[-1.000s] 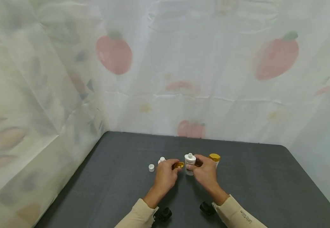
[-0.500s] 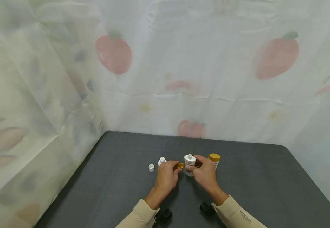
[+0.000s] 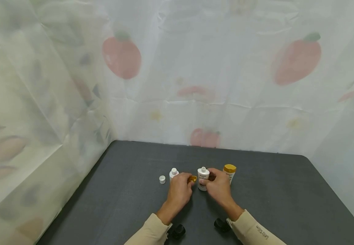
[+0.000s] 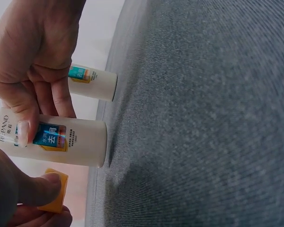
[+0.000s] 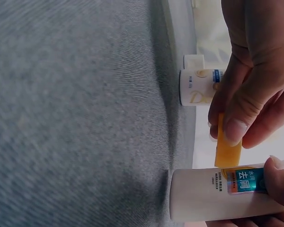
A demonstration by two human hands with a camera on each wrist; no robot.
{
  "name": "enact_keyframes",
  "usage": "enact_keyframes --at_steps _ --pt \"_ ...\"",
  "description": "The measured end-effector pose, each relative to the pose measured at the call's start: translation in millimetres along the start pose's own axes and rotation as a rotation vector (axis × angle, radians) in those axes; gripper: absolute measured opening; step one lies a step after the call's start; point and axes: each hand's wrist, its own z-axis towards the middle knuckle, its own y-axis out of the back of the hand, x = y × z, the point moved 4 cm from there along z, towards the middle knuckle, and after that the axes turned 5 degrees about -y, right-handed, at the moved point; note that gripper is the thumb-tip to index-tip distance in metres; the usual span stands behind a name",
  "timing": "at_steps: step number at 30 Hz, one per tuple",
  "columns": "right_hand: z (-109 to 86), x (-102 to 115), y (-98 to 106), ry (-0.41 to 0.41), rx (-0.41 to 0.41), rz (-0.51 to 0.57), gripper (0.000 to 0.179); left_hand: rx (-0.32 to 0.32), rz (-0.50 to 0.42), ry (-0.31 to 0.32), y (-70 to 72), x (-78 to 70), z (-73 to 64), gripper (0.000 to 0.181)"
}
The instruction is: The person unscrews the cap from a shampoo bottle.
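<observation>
My left hand (image 3: 179, 187) pinches a golden-yellow cap (image 5: 227, 150) between thumb and fingers. Just right of it, my right hand (image 3: 219, 187) grips a white shampoo bottle (image 4: 85, 142) with a blue-green label round its upper part. The bottle is upright, its narrow neck uncovered in the head view. In the right wrist view the cap's edge is right at the bottle's side. Behind the right hand stands a second white bottle (image 4: 97, 84) with a golden cap (image 3: 230, 168) on. Partly hidden by the left hand is a white bottle (image 3: 174, 173) with an uncovered neck.
A small white cap (image 3: 162, 179) lies on the dark grey table (image 3: 128, 204), left of the hands. A pale fruit-print curtain (image 3: 170, 68) hangs behind the table's far edge and along its left side.
The right hand has brought the bottle slightly down and nearer in the head view. The left hand, still holding the golden cap, has shifted a little. The other things stay where they were.
</observation>
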Motion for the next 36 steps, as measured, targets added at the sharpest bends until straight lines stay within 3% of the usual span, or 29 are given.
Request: enact_keyframes --at_steps 12,19,28,36 --pt "-0.5 -5 -3 -0.014 0.02 -0.003 0.026 0.084 0.033 0.02 -6.7 -0.7 0.2 0.016" --pt "-1.9 -5 -2 -0.017 0.027 -0.021 0.025 0.069 0.048 0.021 -8.7 0.9 -0.1 0.015" --pt "-4.6 -4 -3 0.042 0.044 -0.057 0.031 0.051 0.08 0.048 -11.2 4.1 -2.4 0.016" --pt "-6.8 -4 -2 0.059 0.081 -0.058 0.038 0.151 0.165 0.06 -16.3 7.0 -3.6 0.015"
